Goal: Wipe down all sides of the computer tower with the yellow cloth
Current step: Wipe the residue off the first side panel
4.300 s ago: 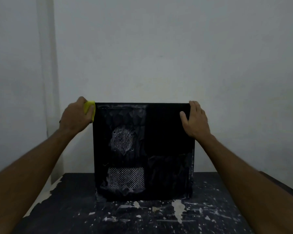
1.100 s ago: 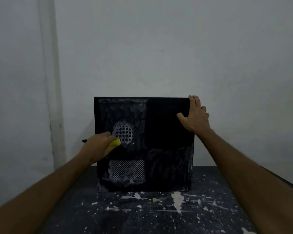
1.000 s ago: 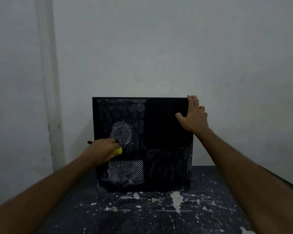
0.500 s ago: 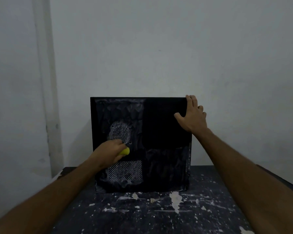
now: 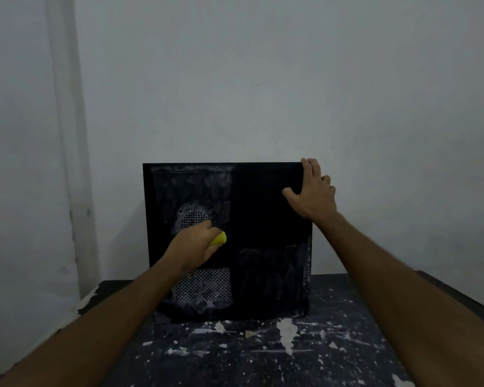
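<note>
A paint-flecked bench (image 5: 263, 353) is carrying the upright black computer tower (image 5: 263, 219). The right hand (image 5: 313, 191), fingers straight, is bracing its top right corner. The left hand's (image 5: 194, 244) grip is clenching the yellow cloth (image 5: 219, 239) against the side panel. No writing is legible.

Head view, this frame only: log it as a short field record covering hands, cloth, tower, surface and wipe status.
left hand: grips the yellow cloth, pressing it on the near panel between the two vents
right hand: flat on the tower's upper right corner, fingers over the top edge
computer tower: black, upright, side panel facing the camera
round vent: dusty, partly behind the left hand
rectangular vent: dusty
table: dark, flecked with white paint
wipe status: pale film on the panel's left and lower parts
</note>
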The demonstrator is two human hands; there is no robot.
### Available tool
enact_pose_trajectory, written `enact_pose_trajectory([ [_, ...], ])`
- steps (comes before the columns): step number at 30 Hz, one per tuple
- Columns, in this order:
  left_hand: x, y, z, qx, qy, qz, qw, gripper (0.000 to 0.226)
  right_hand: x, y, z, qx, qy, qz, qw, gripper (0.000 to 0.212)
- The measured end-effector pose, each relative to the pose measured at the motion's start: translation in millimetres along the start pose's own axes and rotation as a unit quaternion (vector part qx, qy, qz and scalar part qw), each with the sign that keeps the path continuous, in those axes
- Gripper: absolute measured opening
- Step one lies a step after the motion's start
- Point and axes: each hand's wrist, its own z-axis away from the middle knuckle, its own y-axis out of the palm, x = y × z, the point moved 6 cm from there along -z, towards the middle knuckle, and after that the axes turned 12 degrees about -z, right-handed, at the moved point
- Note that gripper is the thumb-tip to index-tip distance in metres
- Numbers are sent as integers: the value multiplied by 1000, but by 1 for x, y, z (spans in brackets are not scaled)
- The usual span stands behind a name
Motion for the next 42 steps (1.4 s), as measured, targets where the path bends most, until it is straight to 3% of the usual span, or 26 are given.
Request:
enact_pose_trajectory([
  [4, -15, 4, -10, 55, 44, -34, 997, 33, -1, -1, 0, 2, 3, 4, 1000, 91],
  [11, -24, 5, -11, 8, -17, -4, 1000, 32, 0, -1, 0, 3, 4, 6, 1000, 91],
  [14, -21, 0, -8, -50, -79, 42, 995, 29, 1, -2, 0, 3, 0, 8, 1000, 91],
  [17, -22, 0, -9, -56, -109, 57, 991, 28, 0, -2, 1, 0, 1, 2, 1000, 91],
  [20, -13, -11, -10, -110, -204, 108, 967, 29, 1, -1, 1, 1, -1, -2, 1000, 91],
  [24, -28, -11, -13, -98, -221, 104, 965, 29, 2, 0, 1, 2, 6, -7, 1000, 91],
  [28, -26, -12, -8, -143, -343, 196, 908, 31, 1, -2, 1, 1, 3, -3, 1000, 91],
  [30, -37, -9, -10, -136, -332, 199, 912, 31, 1, -2, 1, 3, 4, -5, 1000, 91],
  [34, -31, -11, -13, -156, -368, 223, 889, 28, 2, -4, 0, 4, 1, 1, 1000, 91],
  [37, -32, -15, -21, -159, -328, 202, 909, 28, 2, -3, 1, 5, 4, -1, 1000, 91],
  [40, -24, -22, -24, -175, -335, 213, 901, 29, 2, -2, 0, 3, 5, 0, 1000, 91],
  [42, -21, -25, -29, -170, -319, 190, 913, 28, 1, -2, 1, 2, 5, -2, 1000, 91],
])
